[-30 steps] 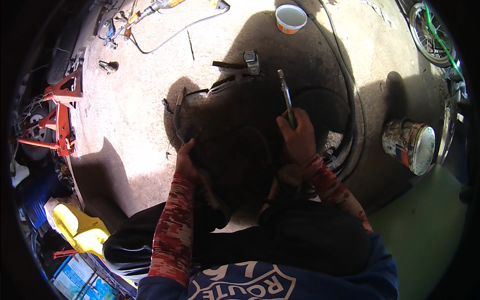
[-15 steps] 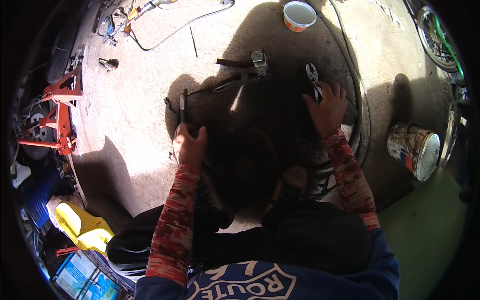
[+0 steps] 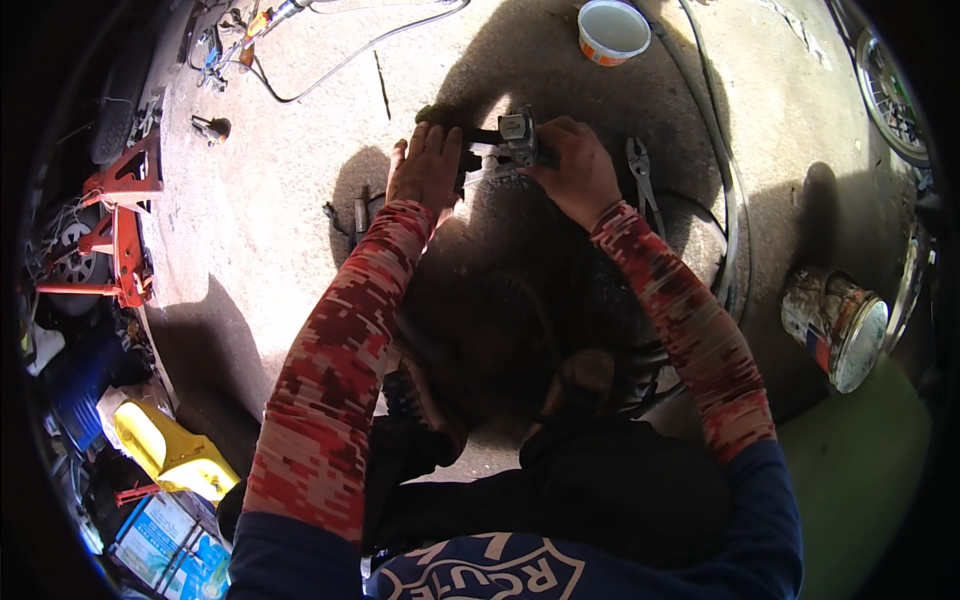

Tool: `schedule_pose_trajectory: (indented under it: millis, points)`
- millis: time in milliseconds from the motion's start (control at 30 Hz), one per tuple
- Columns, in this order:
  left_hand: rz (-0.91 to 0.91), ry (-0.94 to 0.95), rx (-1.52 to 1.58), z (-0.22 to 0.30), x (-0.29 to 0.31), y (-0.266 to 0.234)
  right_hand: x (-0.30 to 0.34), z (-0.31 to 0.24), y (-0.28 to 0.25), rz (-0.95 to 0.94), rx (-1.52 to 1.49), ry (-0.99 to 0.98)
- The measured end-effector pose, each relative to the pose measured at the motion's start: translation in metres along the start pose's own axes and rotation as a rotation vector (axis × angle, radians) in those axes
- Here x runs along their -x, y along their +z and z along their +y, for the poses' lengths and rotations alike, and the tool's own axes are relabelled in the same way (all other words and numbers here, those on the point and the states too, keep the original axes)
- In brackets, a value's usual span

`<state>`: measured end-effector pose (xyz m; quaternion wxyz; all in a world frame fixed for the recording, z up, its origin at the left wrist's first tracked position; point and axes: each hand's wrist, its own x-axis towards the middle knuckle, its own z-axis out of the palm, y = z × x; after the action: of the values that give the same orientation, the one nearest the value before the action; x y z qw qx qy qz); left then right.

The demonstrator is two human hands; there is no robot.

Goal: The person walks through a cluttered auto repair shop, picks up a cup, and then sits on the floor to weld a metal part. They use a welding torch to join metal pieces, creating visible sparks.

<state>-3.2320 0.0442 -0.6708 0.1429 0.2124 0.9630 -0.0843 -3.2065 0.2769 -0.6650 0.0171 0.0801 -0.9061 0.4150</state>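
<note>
A small block-shaped grey metal piece [image 3: 517, 138] stands on the ground before me, with a dark bar [image 3: 483, 136] running left from it. My right hand [image 3: 578, 172] is closed on the right side of the metal piece, thumb low and fingers behind. Over the dark bar lies my left hand [image 3: 425, 168], fingers stretched forward and thumb a little apart; what is under the palm is hidden. Right of my right hand, a pair of pliers [image 3: 641, 178] lies with its jaws pointing away. A metal-ended tool [image 3: 361, 212] rests left of my left forearm.
A white tub [image 3: 613, 35] sits at the far right, beside long dark cables [image 3: 715, 150]. A stained paint bucket [image 3: 835, 325] lies to the right. Red metal stands [image 3: 125, 240] and a yellow plastic piece [image 3: 170, 450] are at the left. A cable-fed tool [image 3: 270, 20] lies far left.
My right hand has left the pliers and moved left to the metal piece. My left hand has let go of the metal-ended tool and moved forward and right onto the dark bar.
</note>
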Motion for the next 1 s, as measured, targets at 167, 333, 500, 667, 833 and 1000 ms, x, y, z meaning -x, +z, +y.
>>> schedule_pose_trajectory:
  millis: [167,333,500,667,833,1000]
  points:
    - [-0.176,0.052,-0.056,0.0,-0.014,-0.014,-0.001,0.009,0.007,0.059,0.024,-0.026]
    - [-0.044,0.093,-0.057,0.012,0.001,-0.02,0.002,0.017,0.002,0.111,-0.008,-0.051]
    - [-0.066,0.122,0.048,0.017,0.012,-0.027,0.009,0.016,-0.009,0.108,-0.089,-0.07]
    - [-0.112,0.136,0.094,0.015,0.019,-0.036,0.013,0.01,-0.028,0.108,-0.225,-0.052]
    - [-0.003,0.117,0.171,0.018,0.035,-0.039,0.014,0.005,-0.046,0.071,-0.359,-0.025]
    - [-0.036,0.057,0.301,0.013,0.054,-0.039,0.022,0.003,-0.055,0.078,-0.467,-0.069]
